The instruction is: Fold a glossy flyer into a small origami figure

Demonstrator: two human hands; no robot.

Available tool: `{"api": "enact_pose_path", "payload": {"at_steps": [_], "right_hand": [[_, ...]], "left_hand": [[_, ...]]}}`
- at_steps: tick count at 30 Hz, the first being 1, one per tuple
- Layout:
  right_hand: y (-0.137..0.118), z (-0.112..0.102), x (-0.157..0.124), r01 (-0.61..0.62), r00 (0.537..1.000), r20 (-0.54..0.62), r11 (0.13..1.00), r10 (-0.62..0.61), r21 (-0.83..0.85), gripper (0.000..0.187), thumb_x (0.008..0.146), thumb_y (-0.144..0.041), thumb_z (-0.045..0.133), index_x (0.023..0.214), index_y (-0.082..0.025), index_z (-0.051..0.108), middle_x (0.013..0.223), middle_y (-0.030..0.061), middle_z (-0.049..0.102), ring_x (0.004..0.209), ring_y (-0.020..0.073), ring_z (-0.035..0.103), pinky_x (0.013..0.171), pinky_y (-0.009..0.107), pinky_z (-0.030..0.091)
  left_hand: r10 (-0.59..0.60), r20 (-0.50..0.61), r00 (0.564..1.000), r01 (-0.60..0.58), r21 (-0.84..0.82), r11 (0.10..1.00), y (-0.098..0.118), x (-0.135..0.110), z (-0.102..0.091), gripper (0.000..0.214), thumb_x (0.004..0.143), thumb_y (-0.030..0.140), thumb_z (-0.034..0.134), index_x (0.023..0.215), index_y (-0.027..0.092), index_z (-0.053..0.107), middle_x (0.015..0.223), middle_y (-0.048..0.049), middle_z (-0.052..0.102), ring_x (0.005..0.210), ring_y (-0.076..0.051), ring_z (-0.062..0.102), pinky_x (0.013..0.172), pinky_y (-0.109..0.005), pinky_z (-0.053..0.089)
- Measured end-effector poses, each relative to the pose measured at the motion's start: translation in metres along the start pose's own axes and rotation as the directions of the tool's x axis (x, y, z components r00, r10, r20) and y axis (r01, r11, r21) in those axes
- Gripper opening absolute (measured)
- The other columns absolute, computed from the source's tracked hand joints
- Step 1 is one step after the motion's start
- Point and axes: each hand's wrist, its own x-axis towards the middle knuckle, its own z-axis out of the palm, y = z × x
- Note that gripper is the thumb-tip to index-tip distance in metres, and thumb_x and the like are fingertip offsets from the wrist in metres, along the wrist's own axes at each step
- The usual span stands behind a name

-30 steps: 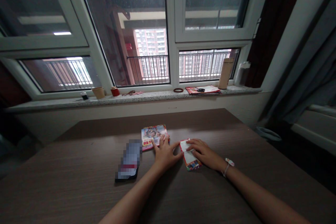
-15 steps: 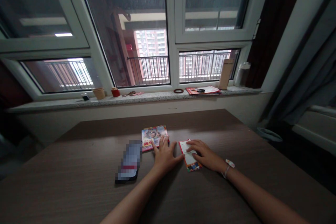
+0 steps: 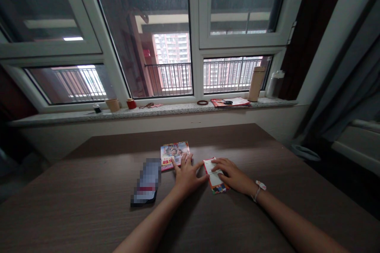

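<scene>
A small folded paper (image 3: 215, 176), white on its upper face with a red edge and a colourful printed strip at its near end, lies flat on the brown table (image 3: 97, 225). My left hand (image 3: 188, 176) is open beside it, with thumb and index finger at its left edge. Other fingers of that hand reach over the near right corner of a printed leaflet (image 3: 171, 151). My right hand (image 3: 234, 176), a bracelet on its wrist, rests open with fingers stretched over the paper's right side and part of it hidden.
Left of my left hand lies a phone (image 3: 147, 182) with a blurred screen. Along the windowsill (image 3: 175, 110) stand a paper cup (image 3: 113, 105), a red spool (image 3: 131, 104), scissors (image 3: 228, 102) on red-edged papers, a tan flask (image 3: 256, 84) and a clear bottle (image 3: 275, 84).
My left index finger has shifted right to the paper's upper left edge. My right hand stays in nearly the same place on the paper.
</scene>
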Motion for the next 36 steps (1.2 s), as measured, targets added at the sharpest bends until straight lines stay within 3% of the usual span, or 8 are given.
{"api": "enact_pose_path", "payload": {"at_steps": [16,23,28,36], "right_hand": [[0.002,0.001,0.0,0.018,1.0,-0.003,0.999,-0.018,-0.04,0.038,0.078,-0.017,0.049,0.114,-0.025,0.062,0.135,0.0039,0.053,0.129,0.0215,0.037,0.112,0.043,0.027],[0.002,0.004,-0.001,-0.08,0.997,0.007,0.993,0.081,-0.085,0.044,0.077,-0.019,0.05,0.119,-0.026,0.059,0.144,-0.0002,0.044,0.136,0.0253,0.025,0.113,0.047,0.024],[0.0,0.002,-0.001,-0.14,0.99,0.016,0.988,0.141,-0.071,0.047,0.076,-0.021,0.052,0.123,-0.024,0.056,0.145,0.0019,0.042,0.138,0.026,0.025,0.113,0.045,0.026],[0.006,-0.003,-0.004,-0.144,0.985,0.088,0.987,0.151,-0.076,0.051,0.087,-0.032,0.049,0.136,-0.024,0.044,0.15,0.0064,0.034,0.141,0.0247,0.022,0.115,0.042,0.023]], "left_hand": [[-0.033,0.082,0.996,0.03,0.035,0.999,0.001,0.001,-0.005,0.062,0.074,0.075,0.047,0.13,0.048,0.049,0.152,-0.0023,0.031,0.141,-0.04,0.013,0.102,-0.072,-0.007],[-0.067,0.103,0.992,0.064,0.03,0.997,0.003,0.001,-0.008,0.065,0.073,0.076,0.047,0.131,0.046,0.05,0.153,-0.0041,0.028,0.141,-0.039,0.011,0.104,-0.071,-0.005],[-0.065,0.098,0.993,0.063,0.025,0.998,0.001,0.001,-0.009,0.065,0.072,0.077,0.049,0.13,0.046,0.05,0.154,-0.0058,0.027,0.142,-0.039,0.011,0.103,-0.071,-0.005],[-0.071,0.093,0.993,0.071,0.003,0.997,0.001,0.0,-0.008,0.065,0.072,0.077,0.048,0.13,0.048,0.049,0.154,-0.0058,0.027,0.142,-0.039,0.011,0.103,-0.071,-0.003]]}}
